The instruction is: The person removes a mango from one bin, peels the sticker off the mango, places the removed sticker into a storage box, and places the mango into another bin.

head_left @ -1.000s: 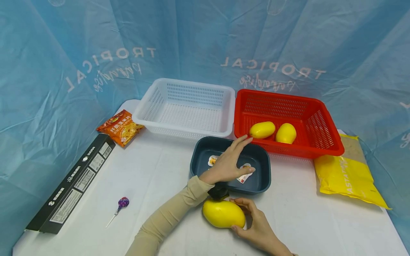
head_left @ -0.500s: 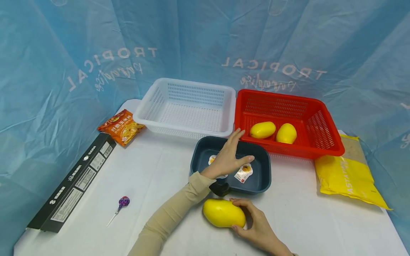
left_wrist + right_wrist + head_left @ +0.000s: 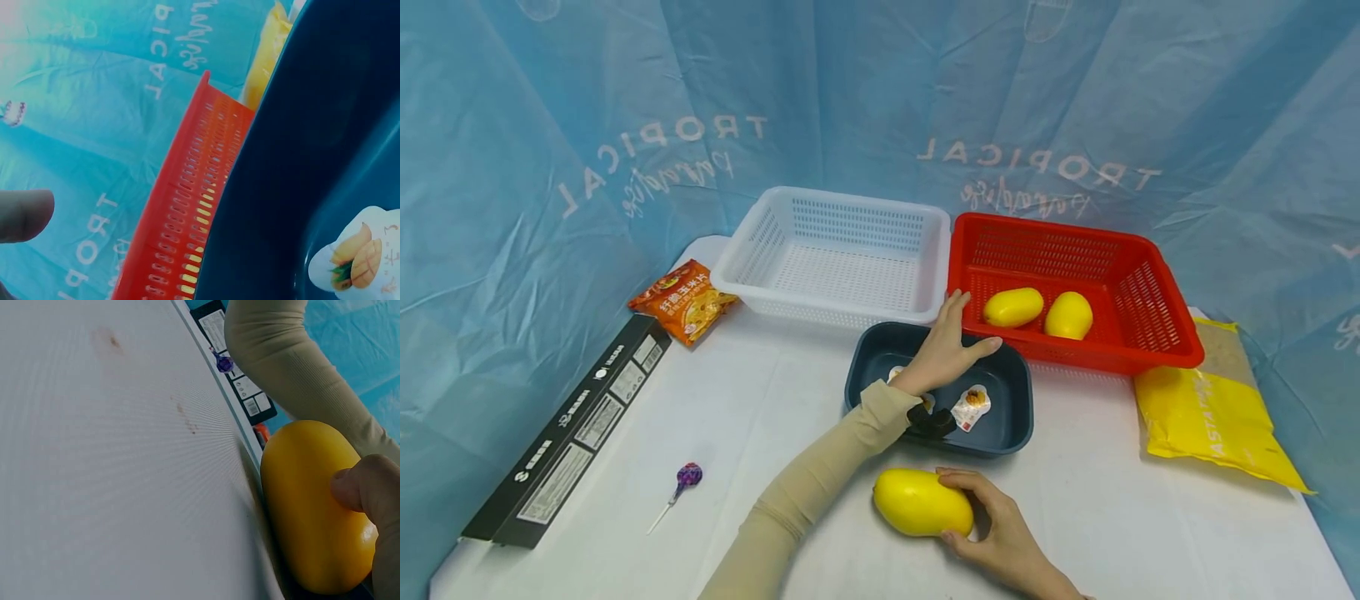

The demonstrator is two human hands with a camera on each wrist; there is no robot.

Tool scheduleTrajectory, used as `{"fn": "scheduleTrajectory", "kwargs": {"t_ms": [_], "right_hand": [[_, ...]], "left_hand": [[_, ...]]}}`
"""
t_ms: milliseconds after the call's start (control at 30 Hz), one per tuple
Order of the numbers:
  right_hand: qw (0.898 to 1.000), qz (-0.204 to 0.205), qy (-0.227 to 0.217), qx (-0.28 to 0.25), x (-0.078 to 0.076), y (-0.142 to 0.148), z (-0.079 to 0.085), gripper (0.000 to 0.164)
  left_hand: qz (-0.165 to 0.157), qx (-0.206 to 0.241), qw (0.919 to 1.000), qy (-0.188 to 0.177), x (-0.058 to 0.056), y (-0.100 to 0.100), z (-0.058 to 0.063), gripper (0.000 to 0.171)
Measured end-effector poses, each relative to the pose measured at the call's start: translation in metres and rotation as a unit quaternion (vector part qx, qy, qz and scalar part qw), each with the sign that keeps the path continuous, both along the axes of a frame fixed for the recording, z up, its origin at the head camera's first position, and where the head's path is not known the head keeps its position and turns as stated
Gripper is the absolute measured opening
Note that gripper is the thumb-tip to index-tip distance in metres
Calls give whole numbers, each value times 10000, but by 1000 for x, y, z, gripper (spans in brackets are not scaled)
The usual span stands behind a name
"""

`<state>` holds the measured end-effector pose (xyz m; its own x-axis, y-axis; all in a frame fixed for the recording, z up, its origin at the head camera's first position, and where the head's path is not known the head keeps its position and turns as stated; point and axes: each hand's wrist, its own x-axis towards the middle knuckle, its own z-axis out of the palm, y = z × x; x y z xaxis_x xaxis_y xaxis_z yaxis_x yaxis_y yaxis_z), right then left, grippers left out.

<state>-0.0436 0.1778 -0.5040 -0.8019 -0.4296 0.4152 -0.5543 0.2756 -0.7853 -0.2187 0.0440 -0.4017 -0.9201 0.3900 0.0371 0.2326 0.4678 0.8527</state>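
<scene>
My right hand (image 3: 996, 529) grips a big yellow mango (image 3: 917, 502) at its right end, low over the front of the table. In the right wrist view the thumb (image 3: 359, 487) presses on the mango's side. My left hand (image 3: 942, 350) reaches over a dark blue basin (image 3: 1018, 425), fingers spread and thumb out, holding nothing. Its fingertips come near the front left corner of a red basket (image 3: 1150, 354). Inside the basin lie several stickers, one a mango sticker (image 3: 356, 253); my hand and wrist hide some. Two yellow mangoes (image 3: 1013, 307) lie in the red basket.
A white basket (image 3: 835, 302) stands left of the red one. An orange snack bag (image 3: 685, 300), a long black box (image 3: 568, 429) and a lollipop (image 3: 687, 477) lie on the left. A yellow packet (image 3: 1217, 421) lies at right. Blue curtain (image 3: 850, 92) hangs behind.
Over the basin, my left hand has shifted a little forward, its wrist now farther over the near rim. My right hand and the mango look nearly unmoved.
</scene>
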Motion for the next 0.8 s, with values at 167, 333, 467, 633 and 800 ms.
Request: {"fn": "scheduleTrajectory", "kwargs": {"t_ms": [167, 333, 467, 633, 800], "right_hand": [[10000, 3, 37, -8, 0, 0, -2, 61], [10000, 50, 35, -20, 0, 0, -2, 59], [10000, 35, -59, 15, 0, 0, -1, 58], [10000, 44, 57, 19, -1, 1, -3, 60], [9999, 120, 25, 19, -2, 0, -3, 60]], "left_hand": [[258, 168, 9994, -130, -8, 10, -4, 91], [543, 122, 9984, -11, -14, 17, -8, 92], [709, -171, 9972, 137, -18, 20, -12, 92], [771, -353, 9959, 316, -21, 22, -17, 90], [842, -346, 9949, 428, -22, 21, -19, 86]]}}
